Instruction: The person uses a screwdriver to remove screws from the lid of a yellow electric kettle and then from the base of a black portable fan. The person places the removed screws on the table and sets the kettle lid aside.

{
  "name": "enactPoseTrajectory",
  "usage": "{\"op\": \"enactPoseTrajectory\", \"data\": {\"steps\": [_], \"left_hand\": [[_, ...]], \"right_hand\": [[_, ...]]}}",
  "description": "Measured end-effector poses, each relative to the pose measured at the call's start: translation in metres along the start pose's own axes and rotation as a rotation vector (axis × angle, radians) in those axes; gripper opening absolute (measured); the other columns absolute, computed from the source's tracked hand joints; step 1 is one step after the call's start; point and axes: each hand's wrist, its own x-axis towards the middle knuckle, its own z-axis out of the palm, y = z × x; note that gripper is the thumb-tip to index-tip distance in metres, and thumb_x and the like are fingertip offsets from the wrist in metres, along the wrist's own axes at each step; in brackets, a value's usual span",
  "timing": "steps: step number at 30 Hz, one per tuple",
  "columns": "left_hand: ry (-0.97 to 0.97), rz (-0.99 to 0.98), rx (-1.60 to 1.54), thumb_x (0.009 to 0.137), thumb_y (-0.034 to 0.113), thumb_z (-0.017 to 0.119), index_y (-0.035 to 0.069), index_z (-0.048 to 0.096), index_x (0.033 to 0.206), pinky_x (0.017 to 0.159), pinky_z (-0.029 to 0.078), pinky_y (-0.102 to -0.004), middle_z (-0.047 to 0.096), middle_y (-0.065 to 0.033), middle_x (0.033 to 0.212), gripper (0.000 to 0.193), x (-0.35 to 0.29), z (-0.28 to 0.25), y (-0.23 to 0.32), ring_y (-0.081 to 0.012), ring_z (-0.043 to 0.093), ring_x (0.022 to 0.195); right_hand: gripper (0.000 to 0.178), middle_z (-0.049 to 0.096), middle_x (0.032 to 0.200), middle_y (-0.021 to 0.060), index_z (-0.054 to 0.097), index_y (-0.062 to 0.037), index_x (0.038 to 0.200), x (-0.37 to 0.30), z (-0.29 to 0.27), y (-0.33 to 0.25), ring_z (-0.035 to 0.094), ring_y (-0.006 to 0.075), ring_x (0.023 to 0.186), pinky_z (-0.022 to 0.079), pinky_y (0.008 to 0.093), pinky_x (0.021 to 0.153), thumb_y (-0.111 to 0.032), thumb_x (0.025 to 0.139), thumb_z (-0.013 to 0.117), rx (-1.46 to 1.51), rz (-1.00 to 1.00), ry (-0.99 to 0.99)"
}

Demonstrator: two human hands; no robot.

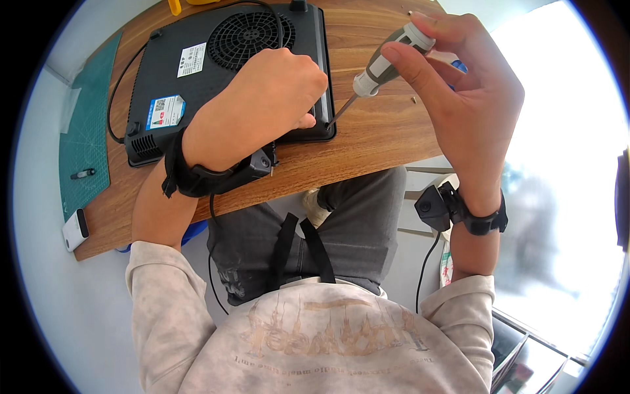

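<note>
Right fingers point(420, 62) grasping screwdriver point(384, 62); left fingers point(298, 85) clenched on black appliance point(197, 72).

Left hand point(272, 98) fisted, palm down; right hand point(459, 85) raised, fingers point(410, 62) curled in grip.

Two labels sit on the upturned black appliance point(197, 79). A white rectangular label point(191, 60) lies at about ten o'clock from the picture's centre, beside the round fan grille point(246, 36). A blue and white label point(165, 111) lies at nine o'clock, near the left wrist.
</note>
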Motion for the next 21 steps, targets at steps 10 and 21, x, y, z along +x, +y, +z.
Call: {"op": "enactPoseTrajectory", "data": {"steps": [10, 21], "left_hand": [[-0.026, -0.015, -0.011, 0.073, 0.025, 0.086, 0.001, 0.068, 0.088, 0.071, 0.055, -0.0397, 0.064, -0.0135, 0.084, 0.034, -0.001, -0.001, 0.0, -0.0324, 0.068, 0.079], [0.145, 0.077, 0.015, 0.071, 0.018, 0.087, 0.0, 0.072, 0.078, 0.071, 0.059, -0.0347, 0.07, -0.015, 0.074, 0.025, -0.004, -0.003, 0.001, -0.0309, 0.073, 0.073]], "right_hand": [[0.023, 0.068, 0.115, 0.0156, 0.065, 0.0055, 0.103, 0.007, -0.005, -0.004, 0.07, 0.0235, 0.11, 0.06, 0.0321, 0.094, 0.009, 0.083, 0.074, 0.203, -0.144, -0.238], [0.033, 0.066, 0.119, 0.013, 0.07, 0.0015, 0.108, -0.006, -0.013, -0.002, 0.065, 0.0215, 0.115, 0.056, 0.035, 0.095, 0.012, 0.078, 0.081, 0.199, -0.256, -0.275]]}}
